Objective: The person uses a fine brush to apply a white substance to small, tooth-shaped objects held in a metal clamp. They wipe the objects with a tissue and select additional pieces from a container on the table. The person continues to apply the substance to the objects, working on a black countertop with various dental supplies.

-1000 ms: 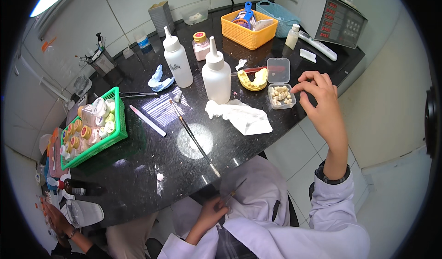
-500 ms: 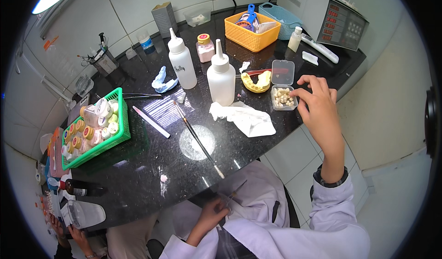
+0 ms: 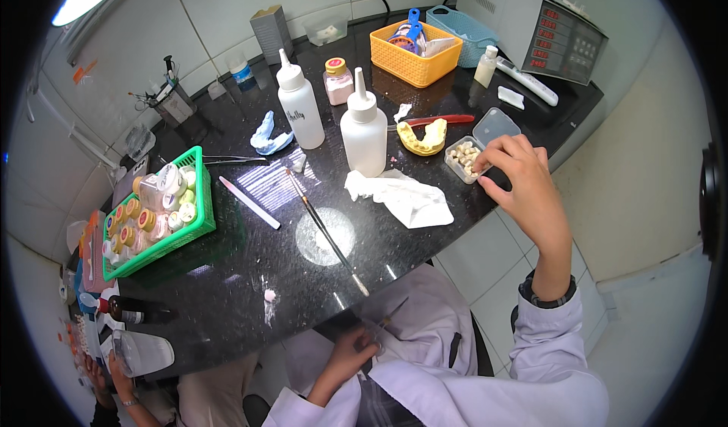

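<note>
My right hand reaches over a small clear plastic box near the table's right edge. Its fingertips are bent together at the box's near right corner, among loose cream-coloured teeth; what they pinch, if anything, is hidden. The box's hinged lid stands open behind. Low over my lap, my left hand is closed around a thin pointed tool, whose kind I cannot make out. Beside the box sits a yellow dental cast.
Two white squeeze bottles stand mid-table. Crumpled tissue, a brush and a blue mould lie around them. A green basket of jars is at left. A co-worker's hands show lower left.
My right hand's fingers have moved down and left onto the box's corner. The box and its open lid have turned, the lid swinging to the right. My left hand stays put.
</note>
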`<state>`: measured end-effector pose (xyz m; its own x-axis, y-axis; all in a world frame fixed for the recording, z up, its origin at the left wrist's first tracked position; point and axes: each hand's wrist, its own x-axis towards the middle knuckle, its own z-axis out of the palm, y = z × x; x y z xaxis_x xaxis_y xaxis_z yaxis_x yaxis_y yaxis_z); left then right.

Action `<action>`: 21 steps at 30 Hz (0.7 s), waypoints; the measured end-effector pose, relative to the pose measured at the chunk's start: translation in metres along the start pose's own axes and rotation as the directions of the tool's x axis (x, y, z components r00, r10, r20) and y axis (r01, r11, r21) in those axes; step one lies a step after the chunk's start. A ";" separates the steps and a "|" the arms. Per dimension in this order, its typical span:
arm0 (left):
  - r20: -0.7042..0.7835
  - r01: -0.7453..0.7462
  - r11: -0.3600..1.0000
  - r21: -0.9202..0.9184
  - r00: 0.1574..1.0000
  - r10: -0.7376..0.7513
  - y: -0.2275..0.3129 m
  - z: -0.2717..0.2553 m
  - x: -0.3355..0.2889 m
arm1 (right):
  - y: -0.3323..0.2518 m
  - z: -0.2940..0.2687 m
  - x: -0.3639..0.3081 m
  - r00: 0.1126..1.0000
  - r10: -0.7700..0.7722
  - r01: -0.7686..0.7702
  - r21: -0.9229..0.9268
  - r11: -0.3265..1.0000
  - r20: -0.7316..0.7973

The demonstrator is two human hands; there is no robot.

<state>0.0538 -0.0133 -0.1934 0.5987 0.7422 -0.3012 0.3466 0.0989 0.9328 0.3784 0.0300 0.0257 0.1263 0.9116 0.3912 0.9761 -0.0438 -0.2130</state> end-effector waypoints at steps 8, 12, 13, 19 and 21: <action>-0.009 -0.008 1.000 0.010 1.000 0.008 -0.003 0.001 0.001 | 0.003 0.004 0.000 1.000 0.017 -0.017 0.046 0.999 0.004; 0.016 -0.001 1.000 0.006 1.000 0.001 -0.003 0.000 0.000 | 0.002 0.004 -0.001 1.000 0.026 -0.026 0.015 1.000 0.016; 0.015 0.012 1.000 0.008 1.000 -0.012 -0.004 0.001 0.001 | 0.002 0.005 0.000 1.000 0.009 -0.009 0.014 1.000 0.010; 0.014 0.026 1.000 0.000 1.000 -0.026 -0.006 0.001 0.002 | 0.000 0.005 0.002 1.000 0.017 -0.017 0.037 0.999 0.010; 0.012 0.036 0.999 -0.004 0.999 -0.036 -0.004 0.000 0.002 | -0.002 0.005 0.004 0.999 0.049 -0.049 0.050 0.998 0.007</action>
<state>0.0536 -0.0121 -0.1976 0.5947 0.7301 -0.3365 0.3645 0.1282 0.9223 0.3761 0.0355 0.0229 0.1727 0.9111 0.3743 0.9587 -0.0683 -0.2762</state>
